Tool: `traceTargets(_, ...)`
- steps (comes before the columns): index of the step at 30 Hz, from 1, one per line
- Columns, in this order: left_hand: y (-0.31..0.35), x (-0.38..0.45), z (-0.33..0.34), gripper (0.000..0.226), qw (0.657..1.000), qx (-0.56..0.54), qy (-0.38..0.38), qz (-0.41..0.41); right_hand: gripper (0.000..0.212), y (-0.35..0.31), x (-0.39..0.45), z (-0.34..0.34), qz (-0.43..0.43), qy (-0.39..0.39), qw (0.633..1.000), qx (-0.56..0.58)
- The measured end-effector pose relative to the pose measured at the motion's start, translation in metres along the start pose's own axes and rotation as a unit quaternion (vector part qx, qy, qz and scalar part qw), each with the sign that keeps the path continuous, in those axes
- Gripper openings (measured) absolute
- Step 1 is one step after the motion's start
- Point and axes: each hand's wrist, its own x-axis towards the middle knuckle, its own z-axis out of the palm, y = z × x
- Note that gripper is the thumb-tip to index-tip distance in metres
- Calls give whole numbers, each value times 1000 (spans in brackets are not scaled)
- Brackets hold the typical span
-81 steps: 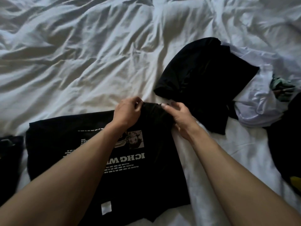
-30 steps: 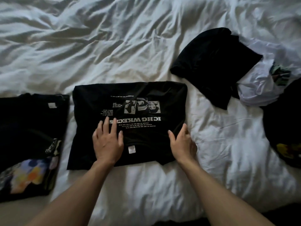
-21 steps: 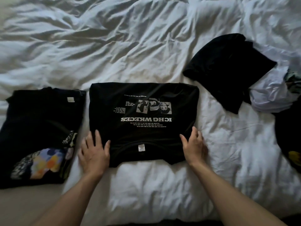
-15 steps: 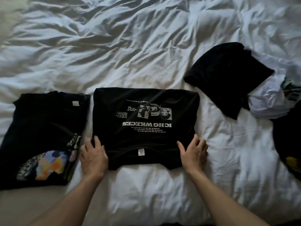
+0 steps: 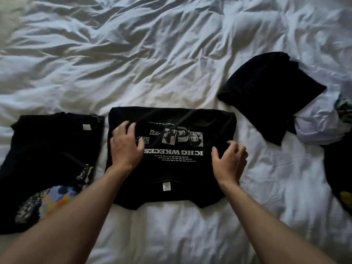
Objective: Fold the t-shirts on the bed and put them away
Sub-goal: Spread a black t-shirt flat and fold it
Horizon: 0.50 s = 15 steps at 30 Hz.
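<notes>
A folded black cotton t-shirt with a white printed graphic is lying flat on the near middle of a bed covered by a rumpled white duvet, its neck label facing the near edge. The left hand is resting palm down on the shirt's left part, fingers spread and slightly bent. The right hand is sitting at the shirt's right edge, fingers curled loosely against the cloth; whether they are pinching it cannot be told. Just left of this shirt, a second folded black t-shirt with a colourful floral print is lying flat. To the far right, a crumpled black garment is lying partly over a crumpled pale lilac garment. Another dark garment with a yellow patch is lying at the right edge.
</notes>
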Motion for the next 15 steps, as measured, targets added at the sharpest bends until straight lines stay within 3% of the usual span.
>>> traceTargets(2, 22, 26, -1, 50, 999, -11, -26, 46, 18, -2, -22, -1, -25, 18, 997, 75)
traceTargets(3, 34, 39, 0, 50, 997, -16, -47, 66, 17, -4, -38, 1, -24, 3, 995, 98)
traceTargets(7, 76, 81, 9, 41, 976, -32, -147, 155, 18, -15, -76, 23, 40, -199, 964, 173)
traceTargets(10, 96, 100, 20, 45, 960, -3, -215, 176, 22, -31, -83, 33, 151, -343, 893, 249)
traceTargets(13, 105, 121, 34, 55, 955, -4, -261, 142, 39, -33, -98, 37, 327, -361, 813, 319)
traceTargets(15, 110, 131, 40, 52, 956, -7, -262, 134, 48, -31, -109, 39, 408, -345, 780, 325)
